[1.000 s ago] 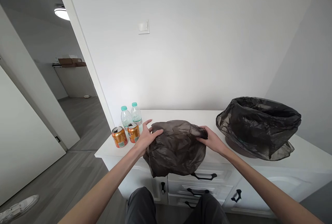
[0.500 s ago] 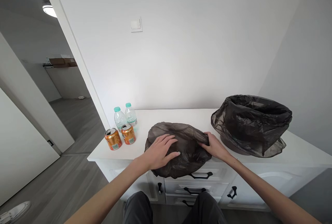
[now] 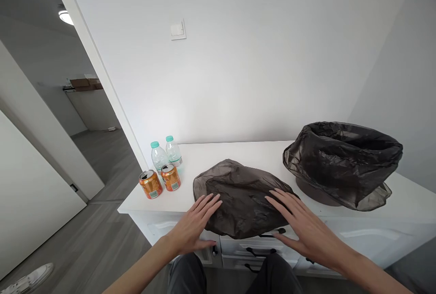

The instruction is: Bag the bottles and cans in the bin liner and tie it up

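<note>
A dark, see-through plastic garbage bag [image 3: 243,194] lies spread over the front edge of the white cabinet top, its near side hanging past the edge. My left hand [image 3: 195,226] is open at the bag's left side, fingers stretched over its edge. On the opposite side my right hand [image 3: 299,226] is open too, with its fingertips resting on or just over the plastic. Farther right stands a round bin [image 3: 315,192], lined with a second dark garbage bag [image 3: 344,162] whose top stands up loosely and folds over the rim.
Two orange cans [image 3: 150,184] and two clear bottles with teal caps [image 3: 159,156] stand at the left of the white cabinet top [image 3: 211,151]. Black handles [image 3: 260,252] stick out from the drawers below. A doorway lies to the left; a wall rises behind.
My right hand has let go of the bag's right edge and opened. The left hand has drawn back toward me. The bag lies flatter and wider.
</note>
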`<state>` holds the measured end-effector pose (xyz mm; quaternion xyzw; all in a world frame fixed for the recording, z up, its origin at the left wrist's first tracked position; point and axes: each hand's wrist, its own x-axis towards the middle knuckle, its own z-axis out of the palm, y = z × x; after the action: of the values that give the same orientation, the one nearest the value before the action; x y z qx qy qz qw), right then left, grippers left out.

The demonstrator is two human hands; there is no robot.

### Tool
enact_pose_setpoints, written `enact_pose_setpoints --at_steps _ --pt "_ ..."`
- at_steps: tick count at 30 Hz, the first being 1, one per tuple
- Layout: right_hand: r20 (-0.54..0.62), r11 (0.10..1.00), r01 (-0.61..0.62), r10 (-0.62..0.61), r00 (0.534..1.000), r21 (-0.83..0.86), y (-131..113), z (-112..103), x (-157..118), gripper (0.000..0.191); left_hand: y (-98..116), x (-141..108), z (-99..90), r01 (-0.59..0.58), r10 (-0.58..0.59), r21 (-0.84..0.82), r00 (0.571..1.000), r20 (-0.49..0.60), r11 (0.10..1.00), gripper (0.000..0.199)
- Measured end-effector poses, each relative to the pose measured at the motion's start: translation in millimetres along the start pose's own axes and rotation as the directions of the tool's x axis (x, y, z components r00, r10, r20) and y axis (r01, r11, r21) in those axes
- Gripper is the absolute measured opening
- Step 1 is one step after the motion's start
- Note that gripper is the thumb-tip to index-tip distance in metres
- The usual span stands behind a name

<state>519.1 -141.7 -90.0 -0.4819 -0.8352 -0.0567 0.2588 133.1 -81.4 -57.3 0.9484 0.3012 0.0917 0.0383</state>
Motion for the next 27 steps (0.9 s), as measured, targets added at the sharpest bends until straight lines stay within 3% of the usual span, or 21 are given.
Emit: enact_pose_setpoints --at_steps 3,5,7,10,12,13,14,15,16,17,18,19,20,22,23,25,27 --pt "0.089 0.998 -0.014 0.02 0.996 -0.067 16.7 26.8 -12.3 0.097 -14.0 1.8 24.4 0.091 -0.089 0.079 0.996 -0.021 0.993 0.107" --pt "0.099 0.994 -0.037 0.047 0.994 -0.1 33.4 42.7 -18.4 0.096 -25.1 1.6 29.6 0.097 -0.094 0.09 0.995 -0.032 0.991 0.108" --pt "0.092 0.994 -0.036 0.046 0.995 -0.105 47.6 50.5 -23.3 0.087 -33.0 -2.9 20.6 0.063 -0.062 0.047 0.998 -0.029 0.997 0.107" --pt "0.095 0.997 -0.012 0.02 0.995 -0.083 58.8 48.0 -28.0 0.076 -37.9 -14.4 -9.5 0.022 -0.025 -0.054 0.998 -0.059 0.998 0.086" --pt "0.113 0.999 -0.012 0.017 0.993 -0.051 60.5 43.0 -28.9 0.068 -36.9 -20.7 -27.2 0.06 -0.077 -0.115 0.985 -0.154 0.992 0.062" --pt "0.119 0.999 -0.023 0.026 0.993 -0.026 60.3 41.2 -28.7 0.065 -35.0 -22.8 -32.1 0.126 -0.161 -0.152 0.955 -0.25 0.98 0.05" --pt "0.118 0.999 -0.042 0.041 0.992 0.002 59.6 40.3 -28.2 0.062 -32.1 -24.4 -33.5 0.224 -0.289 -0.21 0.884 -0.368 0.952 0.039" --pt "0.114 0.997 -0.064 0.06 0.992 0.032 58.5 40.2 -27.4 0.059 -28.2 -25.6 -31.5 0.333 -0.441 -0.296 0.76 -0.478 0.895 0.032" --pt "0.106 0.995 -0.085 0.078 0.991 0.06 57.4 40.9 -26.4 0.057 -23.5 -26.6 -26.5 0.418 -0.584 -0.408 0.609 -0.537 0.812 0.033" --pt "0.098 0.991 -0.101 0.093 0.991 0.084 56.1 42.1 -25.5 0.056 -18.3 -27.8 -19.1 0.463 -0.696 -0.52 0.484 -0.53 0.718 0.037" --pt "0.095 0.989 -0.11 0.1 0.99 0.101 55.0 43.6 -24.6 0.055 -12.6 -29.2 -10.2 0.475 -0.771 -0.608 0.427 -0.473 0.636 0.039" --pt "0.095 0.988 -0.111 0.101 0.99 0.108 53.9 45.1 -24.0 0.054 -6.8 -30.6 -0.6 0.471 -0.804 -0.661 0.448 -0.391 0.584 0.039" --pt "0.099 0.989 -0.107 0.096 0.99 0.107 52.9 46.4 -23.7 0.054 -1.1 -31.9 8.9 0.462 -0.794 -0.679 0.521 -0.313 0.57 0.036" --pt "0.107 0.993 -0.09 0.081 0.991 0.08 51.3 47.9 -24.2 0.056 10.0 -32.2 26.2 0.436 -0.695 -0.629 0.676 -0.243 0.644 0.037" --pt "0.111 0.995 -0.079 0.072 0.991 0.061 50.6 48.2 -25.0 0.058 14.9 -30.5 33.5 0.417 -0.638 -0.572 0.725 -0.259 0.706 0.039" --pt "0.111 0.998 -0.051 0.049 0.993 0.023 49.0 48.3 -27.1 0.063 22.2 -22.5 45.3 0.397 -0.562 -0.45 0.759 -0.329 0.8 0.042" --pt "0.107 1.0 -0.027 0.027 0.994 -0.003 47.3 48.5 -29.3 0.068 24.2 -9.1 52.2 0.449 -0.582 -0.382 0.707 -0.401 0.808 0.047"
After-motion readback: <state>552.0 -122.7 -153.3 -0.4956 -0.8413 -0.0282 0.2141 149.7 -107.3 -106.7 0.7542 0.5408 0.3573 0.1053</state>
